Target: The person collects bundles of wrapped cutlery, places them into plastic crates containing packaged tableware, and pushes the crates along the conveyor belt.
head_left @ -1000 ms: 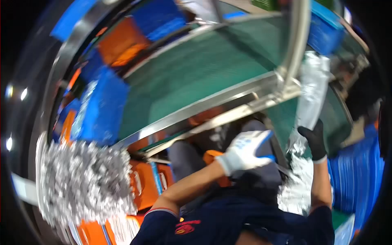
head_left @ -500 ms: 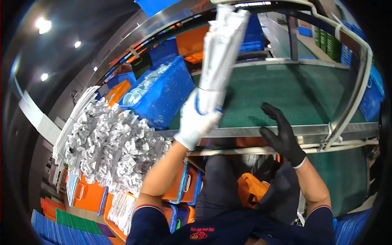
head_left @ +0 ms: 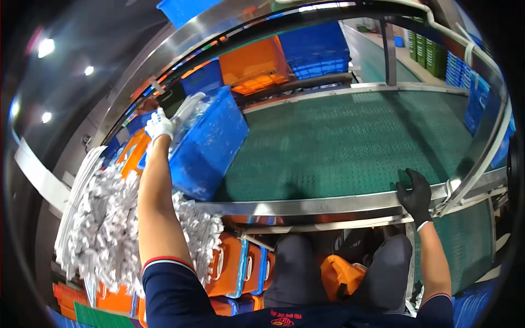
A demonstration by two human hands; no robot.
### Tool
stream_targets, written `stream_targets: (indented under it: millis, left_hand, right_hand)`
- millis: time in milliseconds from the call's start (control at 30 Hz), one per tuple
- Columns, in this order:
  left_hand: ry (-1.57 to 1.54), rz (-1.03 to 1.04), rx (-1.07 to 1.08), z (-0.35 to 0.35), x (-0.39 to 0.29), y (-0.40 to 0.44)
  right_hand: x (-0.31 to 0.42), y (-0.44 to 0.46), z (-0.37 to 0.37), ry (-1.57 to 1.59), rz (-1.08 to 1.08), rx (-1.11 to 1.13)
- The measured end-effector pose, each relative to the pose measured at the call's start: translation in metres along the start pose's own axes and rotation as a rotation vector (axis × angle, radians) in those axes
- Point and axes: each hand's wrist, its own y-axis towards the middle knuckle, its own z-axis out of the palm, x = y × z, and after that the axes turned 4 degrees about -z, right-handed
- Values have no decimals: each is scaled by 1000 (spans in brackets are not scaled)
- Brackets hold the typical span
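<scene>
At the far left side of the blue bin [head_left: 210, 145] is my left hand [head_left: 159, 126], in a white glove, its fingers closed at the rim. The fingertips are partly hidden. Inside the bin, to the right of that hand, lies a pale paper bundle [head_left: 188, 109]; the bin wall covers its lower part. The bin stands tilted in view at the left end of the green conveyor belt [head_left: 328, 147]. My right hand [head_left: 415, 198], in a black glove, is at the belt's metal edge [head_left: 306, 205]. Thumb and fingers are apart, with nothing in them.
A large heap of crumpled paper bundles [head_left: 104, 224] is at the left, beside my left arm. Orange bins [head_left: 254, 60] and blue bins [head_left: 314, 46] stand behind the belt. A curved pale pipe [head_left: 489, 142] rises at the right. Orange crates [head_left: 221, 268] sit below the belt.
My left hand has moved left with the paper bundle, from above the belt to the blue bin; the bundle now lies in the bin. My right hand has shifted right and down to the belt's edge.
</scene>
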Motion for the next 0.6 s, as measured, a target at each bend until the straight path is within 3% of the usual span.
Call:
stream_targets:
  millis: [67, 100, 167, 233, 300, 367, 467, 600]
  left_hand:
    - [-292, 114, 32, 27, -36, 6]
    - [-295, 122, 42, 34, -60, 5]
    - [-361, 332, 50, 49, -112, -6]
    - [-73, 390, -137, 69, -142, -10]
    - [-35, 367, 51, 61, -161, -2]
    - [-100, 229, 77, 62, -170, -1]
    - [-128, 168, 99, 88, -171, 13]
    - [-135, 127, 225, 70, -180, 5]
  right_hand:
    - [4, 1, -1, -13, -6, -10]
    - [7, 4, -4, -12, -7, 18]
    - [8, 6, -3, -20, -10, 58]
    - [5, 5, 0, -24, -49, 39]
    - [1, 4, 2, -44, -70, 27]
    - [4, 3, 5, -51, -90, -19]
    - [3, 3, 5, -38, -105, -20]
    - [3, 2, 4, 29, -106, 10]
